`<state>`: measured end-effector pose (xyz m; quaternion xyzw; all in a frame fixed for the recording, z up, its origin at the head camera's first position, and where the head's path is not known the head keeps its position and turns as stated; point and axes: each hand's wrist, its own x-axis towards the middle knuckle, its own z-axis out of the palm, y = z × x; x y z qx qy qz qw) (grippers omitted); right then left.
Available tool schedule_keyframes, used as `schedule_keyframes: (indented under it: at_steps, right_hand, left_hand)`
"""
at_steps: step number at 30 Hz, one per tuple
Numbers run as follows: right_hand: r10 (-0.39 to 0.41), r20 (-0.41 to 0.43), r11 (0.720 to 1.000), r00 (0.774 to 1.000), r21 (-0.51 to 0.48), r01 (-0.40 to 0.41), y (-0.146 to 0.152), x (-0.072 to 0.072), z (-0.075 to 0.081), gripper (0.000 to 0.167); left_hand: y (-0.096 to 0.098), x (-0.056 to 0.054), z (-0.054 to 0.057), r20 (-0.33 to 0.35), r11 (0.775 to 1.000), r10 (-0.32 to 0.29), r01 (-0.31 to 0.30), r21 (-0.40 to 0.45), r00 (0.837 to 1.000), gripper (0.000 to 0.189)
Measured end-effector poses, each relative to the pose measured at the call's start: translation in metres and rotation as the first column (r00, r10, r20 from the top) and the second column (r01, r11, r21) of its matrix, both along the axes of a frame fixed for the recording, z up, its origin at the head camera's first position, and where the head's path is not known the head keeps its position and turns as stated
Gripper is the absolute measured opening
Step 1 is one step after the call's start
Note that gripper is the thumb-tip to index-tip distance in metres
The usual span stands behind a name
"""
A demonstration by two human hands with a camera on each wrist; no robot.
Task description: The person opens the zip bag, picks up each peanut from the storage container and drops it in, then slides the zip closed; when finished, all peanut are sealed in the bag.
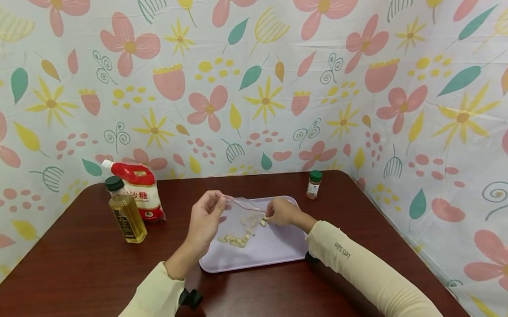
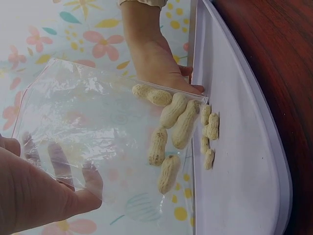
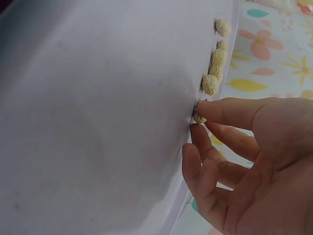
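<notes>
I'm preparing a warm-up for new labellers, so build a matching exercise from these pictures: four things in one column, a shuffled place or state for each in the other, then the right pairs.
Things
1. Clear plastic bag
2. Sugar pouch
3. Spice jar
4. Tray

Places and states
A. Red and white, standing behind the oil bottle
B. Pale lilac, with loose peanuts lying on it
C. Gripped by the left hand, with bagged peanuts inside
D. Green-capped, standing off the far right corner of item 4

Pairs: 1-C, 2-A, 3-D, 4-B
</notes>
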<state>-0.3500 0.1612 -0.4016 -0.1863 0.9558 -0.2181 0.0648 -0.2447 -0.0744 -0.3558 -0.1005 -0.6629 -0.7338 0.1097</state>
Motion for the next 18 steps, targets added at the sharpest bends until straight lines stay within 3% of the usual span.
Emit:
schedule_keyframes:
  at_steps: [5,9,18]
  right_hand:
    - [0.008,-0.008,1.0,1.0,-0.027,-0.008,0.0,0.003,0.001,0.006]
    - [0.022,-0.066,0.999,0.998,-0.038,-0.025,0.0,0.008,0.005,0.007]
    - [0.019,-0.159,0.977,0.987,-0.209,-0.052,0.006,0.031,0.044,0.007]
  left_hand:
    - [0.0,0.0,0.0,0.006,1.0,0.002,-0.002,-0.008,1.0,0.009]
    - [-0.001,0.001,0.0,0.015,1.0,0.006,-0.006,-0.006,1.0,0.008]
    - [0.0,-0.001,0.001,0.007,1.0,0.003,-0.003,-0.004,1.0,0.01]
